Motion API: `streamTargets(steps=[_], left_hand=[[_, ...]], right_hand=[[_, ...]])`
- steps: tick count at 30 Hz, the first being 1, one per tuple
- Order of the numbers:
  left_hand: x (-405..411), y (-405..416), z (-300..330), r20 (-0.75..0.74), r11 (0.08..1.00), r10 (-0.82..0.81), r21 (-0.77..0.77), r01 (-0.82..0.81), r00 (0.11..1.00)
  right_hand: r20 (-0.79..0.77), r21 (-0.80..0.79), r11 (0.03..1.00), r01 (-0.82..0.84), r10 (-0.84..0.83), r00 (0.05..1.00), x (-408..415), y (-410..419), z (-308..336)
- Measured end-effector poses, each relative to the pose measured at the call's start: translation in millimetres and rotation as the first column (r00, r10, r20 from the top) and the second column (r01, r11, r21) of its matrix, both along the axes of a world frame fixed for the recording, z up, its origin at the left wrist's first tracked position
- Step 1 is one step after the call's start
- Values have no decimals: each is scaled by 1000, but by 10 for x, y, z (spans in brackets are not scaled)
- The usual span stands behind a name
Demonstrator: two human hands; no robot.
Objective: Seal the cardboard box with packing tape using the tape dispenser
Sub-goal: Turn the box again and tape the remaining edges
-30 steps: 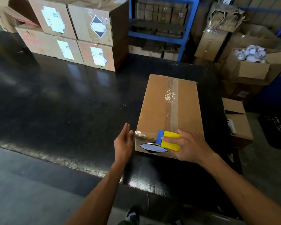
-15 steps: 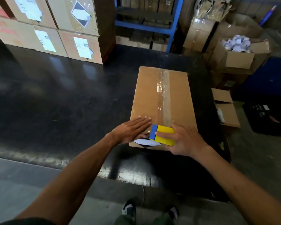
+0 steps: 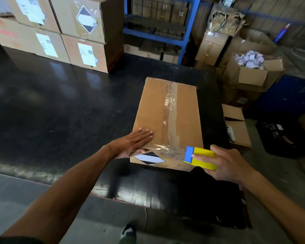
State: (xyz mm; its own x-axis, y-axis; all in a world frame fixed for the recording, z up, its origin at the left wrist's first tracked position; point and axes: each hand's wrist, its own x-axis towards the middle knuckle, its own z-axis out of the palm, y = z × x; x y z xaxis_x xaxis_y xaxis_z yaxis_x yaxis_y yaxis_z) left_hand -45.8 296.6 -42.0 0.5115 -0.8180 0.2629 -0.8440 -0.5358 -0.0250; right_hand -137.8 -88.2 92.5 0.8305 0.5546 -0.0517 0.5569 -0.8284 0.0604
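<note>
At frame centre, cardboard box (image 3: 167, 120): laid lengthwise on the black table (image 3: 60, 111), its near end close to the table's front edge; a strip of clear tape (image 3: 172, 110) is seen running along the top seam, and a second glossy strip crosses the near top edge.
Near end face: a black-and-white diamond label (image 3: 149, 158) is shown at lower centre, just below the left palm.
Left hand (image 3: 132, 142): laid flat on the box's near-left corner, fingers straight and held together, nothing gripped; the heel of the hand overhangs the edge.
Right hand (image 3: 225, 164): closed around the tape dispenser (image 3: 200, 157), thumb on top and fingers wrapped beneath.
Tape dispenser: yellow body with a blue front, held at the box's near-right corner with the blue end against the near end face.
Upper left of the frame: stacked cartons (image 3: 63, 32) with white labels are set on the far side of the table, well apart from the box.
Upper centre: a blue shelving rack (image 3: 186, 30) is seen behind the table.
Right of the frame: an open carton of white rolls (image 3: 250, 59), a smaller brown carton (image 3: 236, 124) just beside the table edge, and a dark crate (image 3: 278, 138) are placed on the floor.
Bottom centre: a shoe (image 3: 128, 231) is visible on the grey floor.
Obstruction: the right hand hides the back of the dispenser.
</note>
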Motion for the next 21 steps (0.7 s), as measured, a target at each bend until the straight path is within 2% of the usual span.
streamTargets(steps=[5, 7, 10, 12, 16, 21], left_hand=[[12, -8, 85, -46, 984, 42, 173, -33, 998], [-22, -37, 125, 4, 973, 68, 219, -68, 998], [-118, -235, 210, 117, 976, 88, 186, -109, 989], [-139, -585, 270, 134, 988, 51, 138, -70, 990], [-74, -1323, 217, 85, 986, -26, 163, 12, 996], [-58, -1385, 102, 37, 983, 16, 183, -23, 999]], right_hand=[[-3, 3, 1000, -30, 30, 1000, 34, -176, -55], [1, 17, 999, -37, 37, 999, 52, -187, -74], [1, 38, 998, -44, 44, 999, 62, -226, -111], [7, 53, 997, -50, 50, 999, 69, -233, -117], [2, 90, 995, -40, 40, 999, 73, -271, -144], [19, 95, 993, -62, 61, 998, 64, -334, -244]])
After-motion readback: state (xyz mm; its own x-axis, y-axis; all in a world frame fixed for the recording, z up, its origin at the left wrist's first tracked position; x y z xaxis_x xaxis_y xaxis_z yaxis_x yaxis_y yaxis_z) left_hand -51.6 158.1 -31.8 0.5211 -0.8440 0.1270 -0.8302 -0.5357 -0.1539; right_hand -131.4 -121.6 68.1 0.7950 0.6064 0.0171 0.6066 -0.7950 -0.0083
